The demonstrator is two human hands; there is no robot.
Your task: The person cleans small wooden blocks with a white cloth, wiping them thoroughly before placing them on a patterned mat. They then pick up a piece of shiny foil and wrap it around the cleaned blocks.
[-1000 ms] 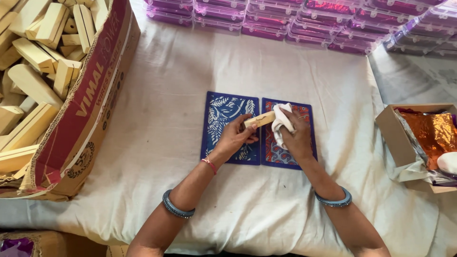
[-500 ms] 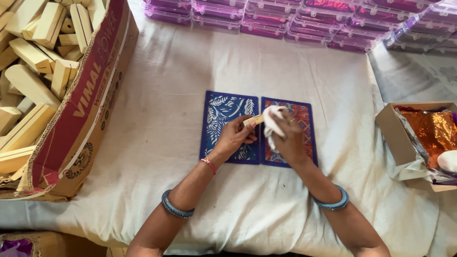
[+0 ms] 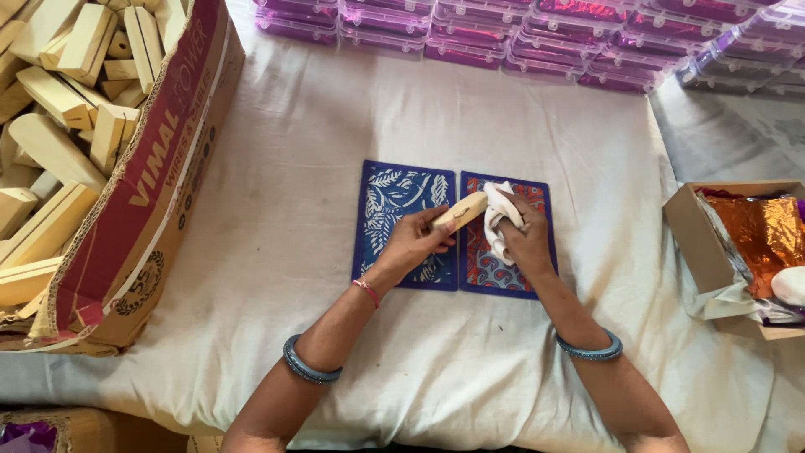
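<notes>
Your left hand [image 3: 412,243] is clamped on a pale wooden block [image 3: 460,210], fingers wrapped round its lower end so the block slants up toward two o'clock. Your right hand [image 3: 527,239] is closed on a bunched white cloth [image 3: 500,211], and the cloth presses against the block's upper end (hand and hand meet there, near the middle of the view). Both hover just over two printed mats lying side by side and touching: a blue mat with white leaves [image 3: 404,220] under your left hand, a blue-edged mat with an orange-red pattern [image 3: 511,239] under your right. They rest on a white sheet [image 3: 285,210] covering the tabletop. At nine o'clock, well apart, a big cardboard box [image 3: 142,201] holds many more wooden blocks [image 3: 59,126]. At twelve o'clock run rows of purple packets [image 3: 537,38]. At three o'clock sits a small open carton [image 3: 700,231] with shiny orange foil [image 3: 759,235] inside.
</notes>
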